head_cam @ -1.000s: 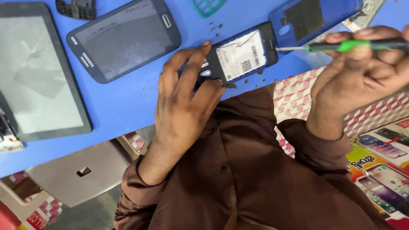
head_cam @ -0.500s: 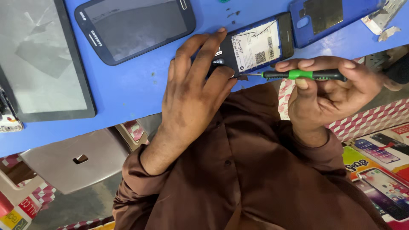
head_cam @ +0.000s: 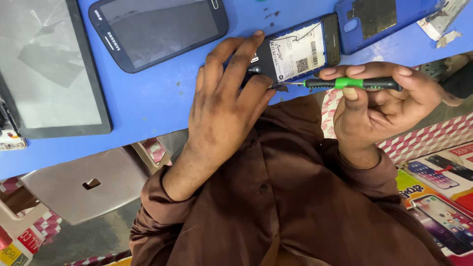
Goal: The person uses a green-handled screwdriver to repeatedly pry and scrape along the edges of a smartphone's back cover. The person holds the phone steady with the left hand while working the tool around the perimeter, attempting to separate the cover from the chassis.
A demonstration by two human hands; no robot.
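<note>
Pinning the opened phone [head_cam: 290, 54] flat at the blue table's [head_cam: 148, 108] near edge with my left hand [head_cam: 221, 108], I clamp my right hand [head_cam: 384, 103] around the screwdriver [head_cam: 345, 83], tip at a screw; judging next, it needs steady turning.

Bare blue tabletop [head_cam: 148, 103] lies open left of the opened phone [head_cam: 295, 51]; dark smartphone [head_cam: 157, 29] and blue back cover [head_cam: 384, 19] block above it.

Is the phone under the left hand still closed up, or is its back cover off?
Off. The phone lies face down, its labelled battery exposed, with the screwdriver tip at its edge.
</note>
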